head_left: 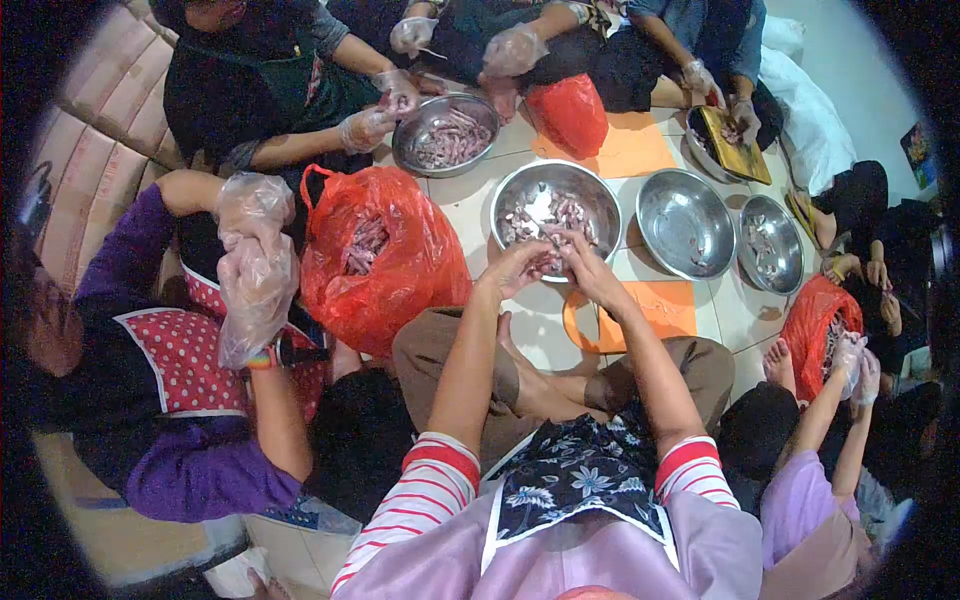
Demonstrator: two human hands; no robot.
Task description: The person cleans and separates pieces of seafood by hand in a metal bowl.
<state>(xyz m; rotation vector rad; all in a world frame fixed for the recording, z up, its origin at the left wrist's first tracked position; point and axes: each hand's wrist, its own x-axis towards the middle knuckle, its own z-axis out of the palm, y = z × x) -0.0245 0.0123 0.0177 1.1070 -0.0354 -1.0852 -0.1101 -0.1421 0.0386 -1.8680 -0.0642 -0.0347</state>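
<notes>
- Pinkish pieces [572, 212], small and wet-looking, lie heaped inside a round steel bowl [533, 181] on the tiled floor [541, 335], in front of the crossed legs; some sit close to the bowl's near rim.
- Left hand [516, 270]: bare, fingers curled in, with what looks like a small piece pinched at the tips, just over that near rim.
- Right hand [588, 270]: bare too, bent round to meet the left, its fingertips closed on the same bit; the fingers partly hide it.
- I'd reckon each piece is light, soft and slippery, bendy rather than stiff, and easily torn if squeezed hard. A pinch at the thicker end, thumb against forefinger, looks the surest hold.
- The bowl is thin, shiny metal with a rolled lip and sloping walls. Beside its right edge stands another steel bowl [682, 205], with a few scraps at the bottom.
- Off the bowl's left edge slumps a crinkled red plastic bag [432, 275], thin and floppy, its open mouth showing more of the same pieces.
- An orange sheet [660, 305], flat and smooth, lies by the near right edge of the bowl.
</notes>
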